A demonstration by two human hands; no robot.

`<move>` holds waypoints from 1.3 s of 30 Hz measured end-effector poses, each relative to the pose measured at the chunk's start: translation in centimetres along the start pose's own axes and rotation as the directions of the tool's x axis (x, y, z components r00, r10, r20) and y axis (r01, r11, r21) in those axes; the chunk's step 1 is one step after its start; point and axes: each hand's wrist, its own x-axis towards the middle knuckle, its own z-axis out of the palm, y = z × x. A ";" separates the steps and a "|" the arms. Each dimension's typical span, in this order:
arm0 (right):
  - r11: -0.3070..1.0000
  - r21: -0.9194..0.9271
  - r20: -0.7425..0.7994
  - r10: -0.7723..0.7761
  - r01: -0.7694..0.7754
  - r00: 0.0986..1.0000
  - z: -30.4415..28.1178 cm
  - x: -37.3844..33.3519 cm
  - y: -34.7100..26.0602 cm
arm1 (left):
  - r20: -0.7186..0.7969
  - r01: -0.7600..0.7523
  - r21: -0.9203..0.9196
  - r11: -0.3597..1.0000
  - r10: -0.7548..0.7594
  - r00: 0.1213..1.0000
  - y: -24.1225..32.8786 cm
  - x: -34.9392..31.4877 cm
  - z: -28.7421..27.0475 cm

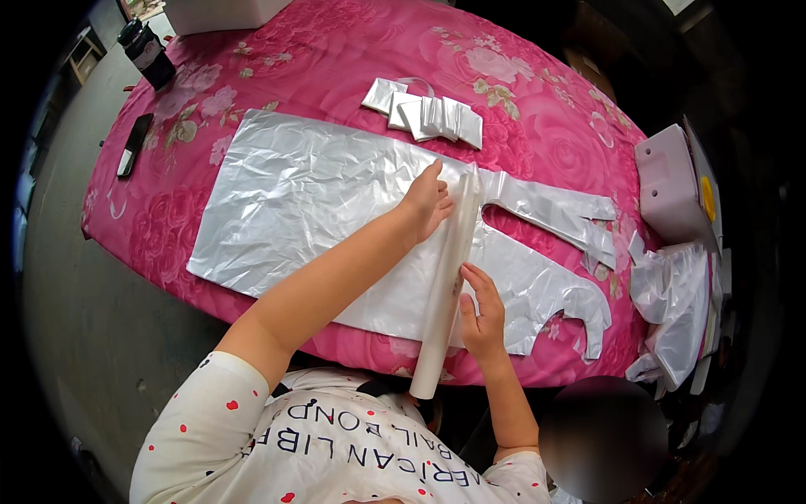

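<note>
A large, thin translucent plastic apron (294, 193) lies spread across the table, creased over its wide left part and with strap-like ends on the right. Across it rests a long pale tube (438, 323), its near end reaching past the table's front edge. Along the tube's left side, near its far end, is my left hand (426, 202), fingers loosely bent and apart, gripping nothing. My right hand (483, 315) is at the tube's right side, nearer to me, with fingers stretched out and their tips at the tube. Both palms face the tube.
Several folded plastic packets (428, 116) lie beyond the apron. A phone-like black object (135, 144) and a dark bottle (147, 55) are at the left. A white box (222, 13) stands at the back; a pale bin (672, 181) and bunched plastic (672, 290) are at the right.
</note>
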 end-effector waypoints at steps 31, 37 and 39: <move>0.866 0.080 0.443 -0.474 0.493 0.761 14.7 8.1 -5.2 | 0.318 -0.365 0.927 -0.092 0.708 0.630 8.4 -23.9 -23.3; 0.679 0.015 0.616 -0.584 0.734 0.528 22.0 13.3 -8.6 | 0.230 -0.299 0.954 -0.030 0.713 0.662 6.6 -27.5 -24.3; 0.660 0.024 0.649 -0.582 0.751 0.491 25.5 14.6 -10.2 | 0.191 -0.191 0.978 -0.088 0.753 0.630 5.5 -27.9 -25.0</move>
